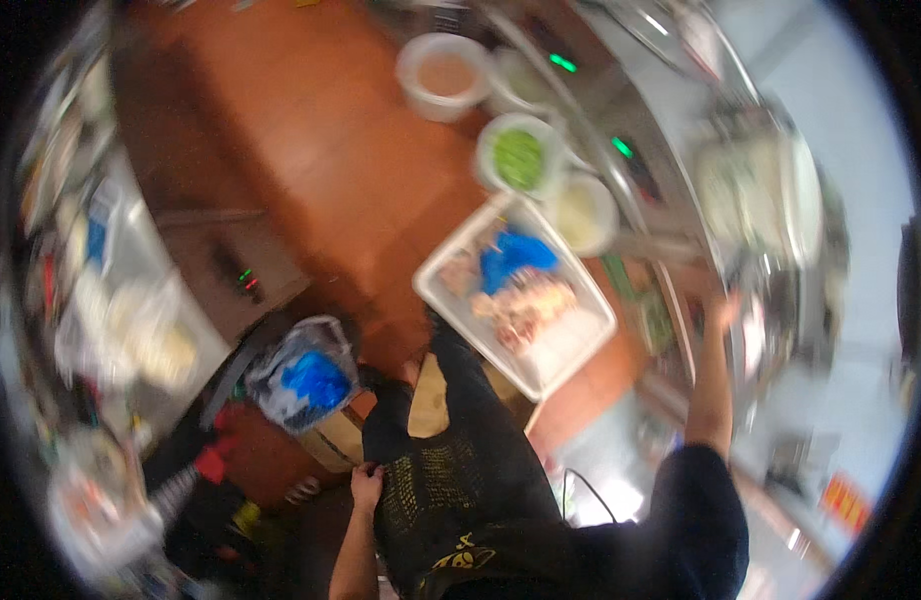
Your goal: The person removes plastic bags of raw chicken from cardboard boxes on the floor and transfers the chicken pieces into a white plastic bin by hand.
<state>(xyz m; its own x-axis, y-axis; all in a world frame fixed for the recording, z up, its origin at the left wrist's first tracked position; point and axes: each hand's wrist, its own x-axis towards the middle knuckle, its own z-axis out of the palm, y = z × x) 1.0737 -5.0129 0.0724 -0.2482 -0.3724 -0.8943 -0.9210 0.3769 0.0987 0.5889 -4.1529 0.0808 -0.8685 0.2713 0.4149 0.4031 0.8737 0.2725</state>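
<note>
My left hand (367, 484) is beside my dark apron (445, 480) with yellow writing, its fingers curled near the cloth. I cannot tell whether it grips the apron. My right hand (723, 307) reaches out to the edge of the metal counter (685, 172) on the right; blur hides its fingers. Before me, low by the counter, stands a white plastic tub (569, 360) holding pale pieces that look like raw meat (532, 304) and a blue plastic bag (517, 259). Neither hand touches it.
Beyond the tub stand round white buckets, one with chopped greens (519, 159), another with orange-brown contents (447, 73). A lined bin with a blue bag (314, 379) is at my left, near a person in dark clothes (198, 480). Plastic bags (142, 330) lie on the left counter.
</note>
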